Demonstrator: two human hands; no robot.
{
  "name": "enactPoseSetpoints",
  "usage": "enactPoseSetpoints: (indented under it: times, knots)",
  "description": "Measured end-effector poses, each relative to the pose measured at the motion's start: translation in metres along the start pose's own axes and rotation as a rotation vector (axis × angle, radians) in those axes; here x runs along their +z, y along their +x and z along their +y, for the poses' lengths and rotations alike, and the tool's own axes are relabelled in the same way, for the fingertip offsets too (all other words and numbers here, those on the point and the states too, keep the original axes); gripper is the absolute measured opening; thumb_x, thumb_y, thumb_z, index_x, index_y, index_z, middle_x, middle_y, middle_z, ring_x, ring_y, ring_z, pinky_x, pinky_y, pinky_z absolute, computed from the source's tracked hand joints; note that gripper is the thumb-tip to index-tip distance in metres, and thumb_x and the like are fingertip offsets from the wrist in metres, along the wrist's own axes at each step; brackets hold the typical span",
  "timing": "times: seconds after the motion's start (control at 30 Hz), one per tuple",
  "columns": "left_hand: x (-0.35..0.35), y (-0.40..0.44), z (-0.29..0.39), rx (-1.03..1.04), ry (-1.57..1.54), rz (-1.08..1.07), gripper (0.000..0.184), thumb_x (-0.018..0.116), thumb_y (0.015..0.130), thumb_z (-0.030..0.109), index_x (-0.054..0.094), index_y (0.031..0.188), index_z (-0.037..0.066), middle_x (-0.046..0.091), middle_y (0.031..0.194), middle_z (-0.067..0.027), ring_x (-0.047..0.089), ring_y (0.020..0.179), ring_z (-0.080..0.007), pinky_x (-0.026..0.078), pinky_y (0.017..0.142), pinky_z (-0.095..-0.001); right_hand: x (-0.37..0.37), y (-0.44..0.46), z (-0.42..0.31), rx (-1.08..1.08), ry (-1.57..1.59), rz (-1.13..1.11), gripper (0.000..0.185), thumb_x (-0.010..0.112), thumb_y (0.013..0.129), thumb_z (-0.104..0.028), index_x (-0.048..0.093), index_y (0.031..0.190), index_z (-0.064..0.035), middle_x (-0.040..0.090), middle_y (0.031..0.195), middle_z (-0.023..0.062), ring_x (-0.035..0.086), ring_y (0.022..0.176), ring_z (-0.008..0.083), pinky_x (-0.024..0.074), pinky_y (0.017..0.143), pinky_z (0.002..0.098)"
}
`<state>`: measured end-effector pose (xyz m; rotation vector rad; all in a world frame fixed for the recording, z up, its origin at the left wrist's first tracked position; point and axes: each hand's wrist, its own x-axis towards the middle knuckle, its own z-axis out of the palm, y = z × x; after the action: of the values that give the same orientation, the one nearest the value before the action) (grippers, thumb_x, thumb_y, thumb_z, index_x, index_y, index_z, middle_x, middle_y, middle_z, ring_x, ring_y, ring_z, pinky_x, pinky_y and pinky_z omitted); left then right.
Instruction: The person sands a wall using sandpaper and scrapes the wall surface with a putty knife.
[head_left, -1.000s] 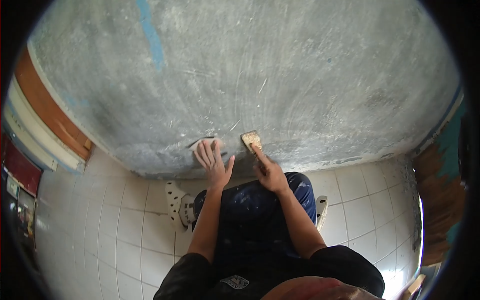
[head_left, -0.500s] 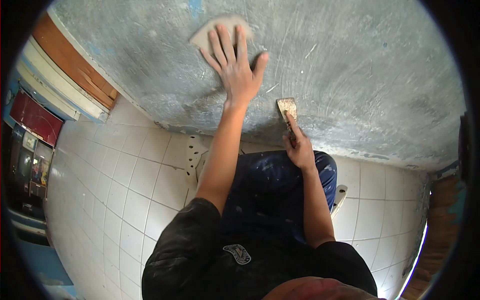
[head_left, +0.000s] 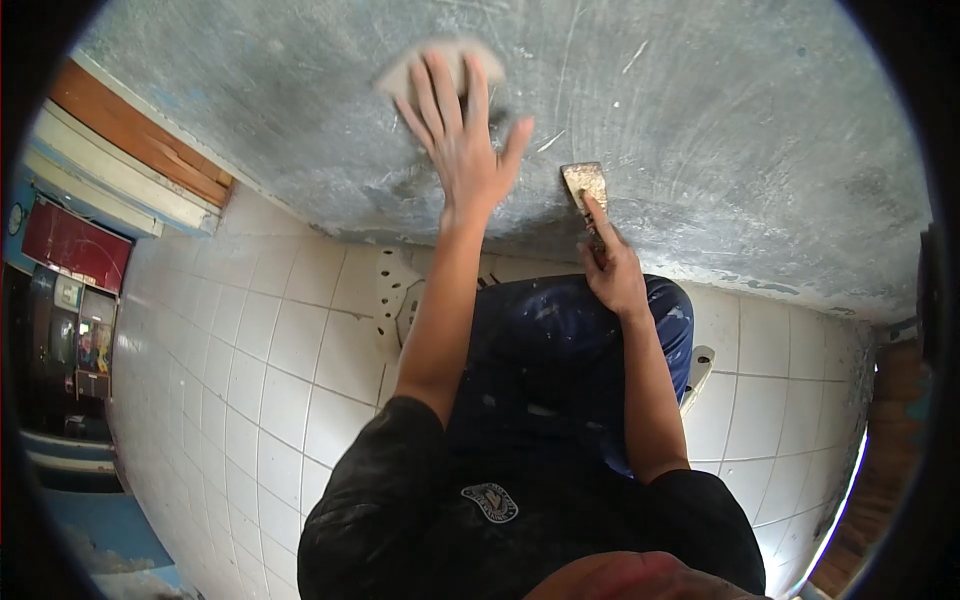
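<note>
My left hand (head_left: 463, 150) lies flat with spread fingers on a pale beige sheet of sandpaper (head_left: 400, 76), holding it against the grey wall (head_left: 700, 110). The sheet is slightly blurred, and its lower part is hidden under the fingers. Lower and to the right, my right hand (head_left: 614, 275) is closed around the handle of a putty knife (head_left: 587, 182), index finger stretched along it. Its blade is stained with dried material and points up toward the wall; whether it touches the surface I cannot tell.
White floor tiles (head_left: 240, 350) run along the foot of the wall. A perforated white plastic piece (head_left: 392, 292) is beside my leg. An orange-brown wooden panel (head_left: 140, 130) stands left, with a dark cabinet (head_left: 70, 330) beyond. Brown boards (head_left: 880, 450) are at the right.
The view has shifted a little. My right hand and the putty knife are slightly higher and farther right in view. My left hand remains on the sandpaper, slightly left of before.
</note>
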<state>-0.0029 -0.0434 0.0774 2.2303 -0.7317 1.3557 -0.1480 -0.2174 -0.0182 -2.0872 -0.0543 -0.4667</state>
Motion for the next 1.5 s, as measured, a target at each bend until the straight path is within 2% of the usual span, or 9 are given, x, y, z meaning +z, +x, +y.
enactPoseSetpoints:
  times: [0.2,0.43,0.53,0.7,0.8,1.07,1.13,1.23,1.5]
  knots:
    - [0.031,-0.009,0.002,-0.045,0.023,0.156,0.078,0.036,0.099,0.062,0.037,0.151,0.004,0.009,0.162,-0.0279,0.005,0.150,-0.0467,0.001,0.114,-0.0695,0.004,0.004,0.006,-0.045,-0.015,0.031,0.081,0.065,0.083,0.003,0.039,0.151,-0.0312,0.067,0.105,0.0182,0.065,0.073,0.0343,0.0520,0.070,0.0408]
    - [0.023,-0.151,-0.008,-0.082,0.097,-0.406,0.077,0.046,0.095,0.063,0.041,0.150,0.009,0.015,0.162,-0.0243,0.010,0.150,-0.0437,0.003,0.115,-0.0689,0.005,0.003,0.004,-0.033,-0.029,0.018,0.082,0.065,0.083,0.004,0.038,0.152,-0.0299,0.067,0.111,0.0187,0.067,0.077,0.0342,0.0526,0.072,0.0402]
    - [0.012,-0.111,-0.013,-0.061,0.054,-0.286,0.079,0.048,0.093,0.065,0.042,0.151,0.012,0.019,0.162,-0.0220,0.012,0.151,-0.0416,0.002,0.115,-0.0685,0.008,0.004,0.006,-0.015,0.034,0.014,0.080,0.064,0.084,0.004,0.038,0.152,-0.0298,0.067,0.114,0.0196,0.068,0.083,0.0344,0.0534,0.074,0.0394]
    - [0.003,-0.030,-0.017,-0.066,0.068,-0.074,0.088,0.042,0.095,0.065,0.030,0.153,0.001,0.013,0.160,-0.0317,0.008,0.150,-0.0469,0.000,0.114,-0.0688,0.006,0.004,0.008,0.025,0.010,-0.023,0.078,0.063,0.085,0.005,0.039,0.152,-0.0287,0.067,0.116,0.0200,0.069,0.088,0.0344,0.0547,0.075,0.0378]
    - [0.032,-0.056,-0.018,-0.102,0.042,0.052,0.087,0.042,0.097,0.063,0.028,0.152,-0.002,0.010,0.159,-0.0351,0.005,0.149,-0.0500,0.000,0.113,-0.0694,0.008,0.004,0.006,0.036,0.001,-0.028,0.077,0.064,0.086,0.004,0.039,0.152,-0.0273,0.067,0.117,0.0201,0.068,0.088,0.0320,0.0548,0.075,0.0364]
    - [0.056,-0.150,-0.017,-0.107,-0.057,-0.098,0.085,0.054,0.095,0.054,0.023,0.153,-0.001,0.004,0.161,-0.0307,-0.001,0.149,-0.0501,0.001,0.113,-0.0706,0.016,0.007,0.013,-0.068,-0.074,-0.025,0.072,0.064,0.087,0.004,0.040,0.152,-0.0171,0.066,0.117,0.0219,0.068,0.089,0.0293,0.0540,0.077,0.0333]
    - [0.056,-0.147,-0.019,-0.137,-0.081,-0.058,0.077,0.055,0.095,0.051,0.029,0.150,0.003,0.012,0.160,-0.0274,0.006,0.148,-0.0489,0.004,0.113,-0.0692,0.020,0.009,0.011,-0.296,-0.117,0.070,0.069,0.064,0.088,0.005,0.040,0.151,-0.0091,0.067,0.115,0.0219,0.069,0.092,0.0307,0.0535,0.081,0.0347]
    - [0.052,-0.137,-0.022,-0.118,-0.123,0.144,0.054,0.062,0.092,0.039,0.047,0.134,0.009,0.032,0.147,-0.0191,0.027,0.136,-0.0405,0.018,0.110,-0.0614,0.026,0.003,0.008,-0.218,-0.074,0.026,0.067,0.063,0.088,0.005,0.040,0.151,-0.0056,0.066,0.118,0.0237,0.069,0.095,0.0303,0.0529,0.083,0.0353]
    - [0.049,-0.139,-0.033,-0.167,-0.113,0.206,0.029,0.065,0.088,0.020,0.059,0.114,0.010,0.043,0.134,-0.0120,0.034,0.118,-0.0330,0.026,0.103,-0.0479,0.039,0.000,0.004,-0.135,0.048,0.016,0.070,0.062,0.092,0.003,0.031,0.154,-0.0026,0.064,0.125,0.0184,0.059,0.091,0.0119,0.0517,0.080,0.0283]
